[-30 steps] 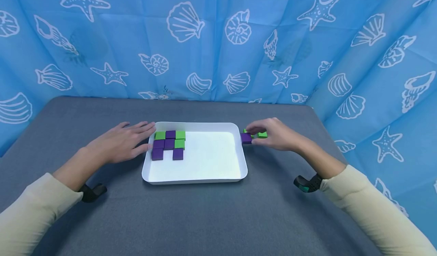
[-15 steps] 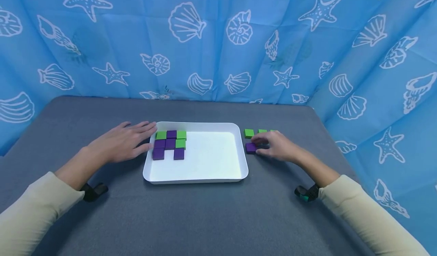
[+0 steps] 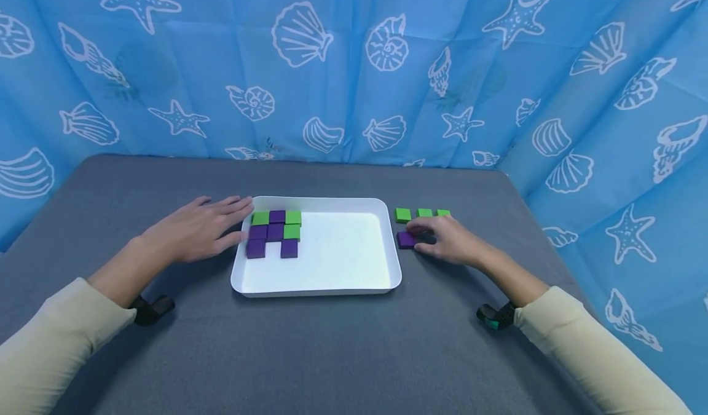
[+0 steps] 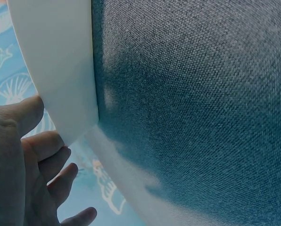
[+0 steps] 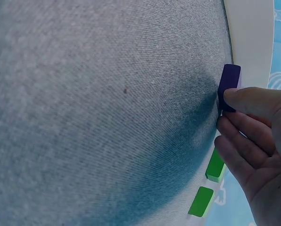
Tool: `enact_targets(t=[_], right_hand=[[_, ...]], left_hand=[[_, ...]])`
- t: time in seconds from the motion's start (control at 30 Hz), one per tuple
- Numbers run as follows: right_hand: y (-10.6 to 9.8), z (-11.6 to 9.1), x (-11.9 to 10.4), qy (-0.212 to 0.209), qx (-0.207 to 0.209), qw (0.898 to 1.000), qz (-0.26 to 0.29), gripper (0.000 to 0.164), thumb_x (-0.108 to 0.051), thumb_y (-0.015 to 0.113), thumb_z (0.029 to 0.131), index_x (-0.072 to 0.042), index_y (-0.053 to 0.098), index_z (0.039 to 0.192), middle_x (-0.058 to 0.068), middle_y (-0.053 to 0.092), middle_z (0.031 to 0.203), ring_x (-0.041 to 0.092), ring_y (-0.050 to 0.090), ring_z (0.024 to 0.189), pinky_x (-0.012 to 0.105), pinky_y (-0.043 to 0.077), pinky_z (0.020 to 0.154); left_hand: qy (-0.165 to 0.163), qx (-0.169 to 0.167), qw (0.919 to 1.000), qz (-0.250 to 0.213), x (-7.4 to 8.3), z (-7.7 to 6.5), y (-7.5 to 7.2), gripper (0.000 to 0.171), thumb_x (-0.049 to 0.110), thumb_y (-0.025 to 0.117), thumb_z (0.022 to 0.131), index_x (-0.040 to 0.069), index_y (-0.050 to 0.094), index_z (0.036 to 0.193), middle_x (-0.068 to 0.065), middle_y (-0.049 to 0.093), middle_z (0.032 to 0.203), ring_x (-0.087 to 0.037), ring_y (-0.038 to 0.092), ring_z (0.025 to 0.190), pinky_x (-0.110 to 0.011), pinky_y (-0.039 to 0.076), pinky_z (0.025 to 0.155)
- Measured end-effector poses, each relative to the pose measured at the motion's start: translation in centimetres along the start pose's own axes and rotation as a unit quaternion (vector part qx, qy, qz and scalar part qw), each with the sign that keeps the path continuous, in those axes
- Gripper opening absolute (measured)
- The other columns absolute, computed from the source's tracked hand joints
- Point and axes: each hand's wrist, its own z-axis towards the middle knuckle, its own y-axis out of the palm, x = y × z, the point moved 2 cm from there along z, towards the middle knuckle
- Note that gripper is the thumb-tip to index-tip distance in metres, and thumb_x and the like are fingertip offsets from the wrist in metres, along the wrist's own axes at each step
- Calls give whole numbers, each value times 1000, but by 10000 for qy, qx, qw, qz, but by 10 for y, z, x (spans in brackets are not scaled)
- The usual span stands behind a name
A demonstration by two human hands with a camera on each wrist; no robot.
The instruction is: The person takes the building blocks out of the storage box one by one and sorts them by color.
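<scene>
On the grey table stands a shallow white tray with green and purple square blocks grouped at its left end. My left hand lies with spread fingers against the tray's left rim; its fingertips meet the tray wall in the left wrist view. To the right of the tray, my right hand pinches a purple block low at the table. The right wrist view has the thumb on the near side of that purple block, its far side partly hidden by the fingers.
Behind the right hand, a row of green blocks lies on the table beside the tray's right wall. A blue curtain with white shell prints hangs along the back and right edges of the table.
My right hand has shifted slightly toward me with the purple block, bringing it in front of the green row, which shows more fully. The left hand stays at the rim.
</scene>
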Motion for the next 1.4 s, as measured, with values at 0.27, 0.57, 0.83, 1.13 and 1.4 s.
enact_targets(t=[0.27, 0.57, 0.83, 1.13, 1.4], right_hand=[[1, -2, 3, -53, 51, 10000, 65, 41, -6, 73, 90, 2, 63, 128, 16, 67, 123, 31, 63, 115, 51, 50, 98], [-3, -4, 7, 45, -16, 9987, 510, 43, -12, 75, 89, 2, 63, 128, 17, 67, 123, 31, 64, 115, 50, 50, 97], [-21, 0, 0, 87, 96, 9981, 601, 43, -13, 73, 91, 5, 62, 128, 19, 67, 123, 32, 64, 114, 50, 51, 97], [-34, 23, -33, -345, 246, 9956, 838, 44, -15, 73, 91, 4, 62, 129, 19, 67, 125, 32, 65, 116, 51, 51, 97], [-30, 52, -77, -512, -170, 9944, 913, 46, -16, 75, 89, -1, 63, 131, 17, 65, 129, 27, 64, 118, 48, 50, 99]], left_hand=[[49, 17, 10000, -2, -1, -1, 1, 64, 42, 47, 104, 4, 35, 154, -18, 32, 159, -40, 32, 144, -70, 26, 109], [28, 14, 10000, -26, -1, 0, 1, 64, 42, 47, 104, 4, 35, 154, -17, 31, 159, -41, 31, 145, -70, 26, 109], [44, 1, 10000, -45, 0, 0, 0, 64, 42, 48, 104, 4, 35, 154, -18, 31, 159, -41, 31, 145, -70, 26, 109], [-11, -19, 10000, -51, -1, -1, 0, 65, 42, 48, 104, 4, 34, 154, -18, 31, 160, -41, 30, 145, -70, 25, 109], [-5, 1, 10000, -56, -1, -1, 1, 64, 42, 48, 104, 4, 35, 154, -17, 31, 159, -41, 30, 145, -70, 25, 109]])
